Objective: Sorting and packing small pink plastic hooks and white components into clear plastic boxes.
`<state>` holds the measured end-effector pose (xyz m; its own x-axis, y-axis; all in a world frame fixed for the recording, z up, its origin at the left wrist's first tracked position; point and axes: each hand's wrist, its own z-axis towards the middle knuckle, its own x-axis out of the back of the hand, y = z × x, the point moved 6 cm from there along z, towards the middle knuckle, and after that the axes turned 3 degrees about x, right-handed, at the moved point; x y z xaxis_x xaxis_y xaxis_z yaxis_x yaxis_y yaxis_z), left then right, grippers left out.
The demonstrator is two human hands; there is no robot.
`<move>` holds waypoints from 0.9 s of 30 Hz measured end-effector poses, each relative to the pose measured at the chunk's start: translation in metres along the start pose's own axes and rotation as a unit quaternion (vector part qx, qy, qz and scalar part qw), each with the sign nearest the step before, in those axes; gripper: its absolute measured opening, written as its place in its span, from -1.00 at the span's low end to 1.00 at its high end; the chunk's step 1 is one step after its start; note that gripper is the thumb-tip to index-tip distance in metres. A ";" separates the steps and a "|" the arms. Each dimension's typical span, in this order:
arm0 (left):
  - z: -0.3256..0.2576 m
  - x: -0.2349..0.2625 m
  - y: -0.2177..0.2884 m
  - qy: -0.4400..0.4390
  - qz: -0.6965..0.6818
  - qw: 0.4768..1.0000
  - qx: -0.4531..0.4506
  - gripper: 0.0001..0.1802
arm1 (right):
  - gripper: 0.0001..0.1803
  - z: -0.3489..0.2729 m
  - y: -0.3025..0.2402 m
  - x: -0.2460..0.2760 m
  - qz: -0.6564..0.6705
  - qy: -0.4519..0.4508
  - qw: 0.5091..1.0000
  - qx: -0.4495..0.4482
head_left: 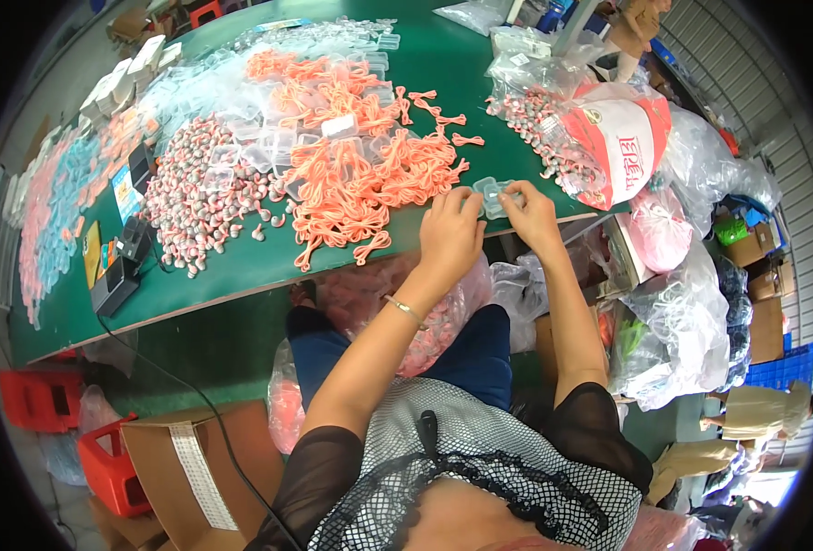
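Observation:
A small clear plastic case (491,195) lies at the table's front edge, between my two hands. My left hand (452,228) has its fingers bent, with the fingertips at the case's left side. My right hand (531,213) pinches the right side of the same case. What is inside the case is too small to make out. Just left of my left hand spreads a heap of orange looped cords (379,174). Beyond it lie many clear plastic cases (264,138), and a pile of small pink-and-grey rounded pieces (190,197) sits further left.
A red-and-white sack (622,138) spills more small pieces (544,138) on the green table (443,55) at the right. Dark electronic boxes (117,286) with a cable stand at the left edge. Plastic bags (672,321), a cardboard box (200,468) and red stools (112,468) surround me.

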<state>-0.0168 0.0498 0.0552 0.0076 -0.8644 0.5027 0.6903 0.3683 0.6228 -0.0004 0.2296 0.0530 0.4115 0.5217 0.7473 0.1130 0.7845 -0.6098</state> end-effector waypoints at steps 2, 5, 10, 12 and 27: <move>0.002 -0.007 0.000 0.001 0.035 0.999 -0.005 -0.64 | -0.78 -0.004 0.006 -0.001 0.056 0.000 0.998 0.013; 0.004 -0.024 -0.011 -0.027 0.076 0.996 -0.030 -0.69 | -0.81 0.000 0.035 0.001 0.120 0.019 0.991 0.058; 0.005 -0.014 -0.018 -0.082 0.055 0.992 -0.079 -0.74 | -0.69 0.011 0.049 0.008 0.043 0.058 0.995 0.065; 0.007 -0.009 -0.020 -0.112 0.051 0.986 -0.116 -0.75 | -0.63 0.015 0.040 0.003 0.032 0.032 0.997 0.067; -0.002 -0.009 -0.007 -0.077 0.050 0.995 -0.042 -0.75 | -0.81 0.024 0.027 -0.004 -0.021 0.025 0.987 0.155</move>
<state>-0.0208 0.0543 0.0451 -0.0269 -0.7596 0.6499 0.7495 0.4148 0.5159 -0.0203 0.2565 0.0402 0.4580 0.4753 0.7512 -0.1479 0.8740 -0.4628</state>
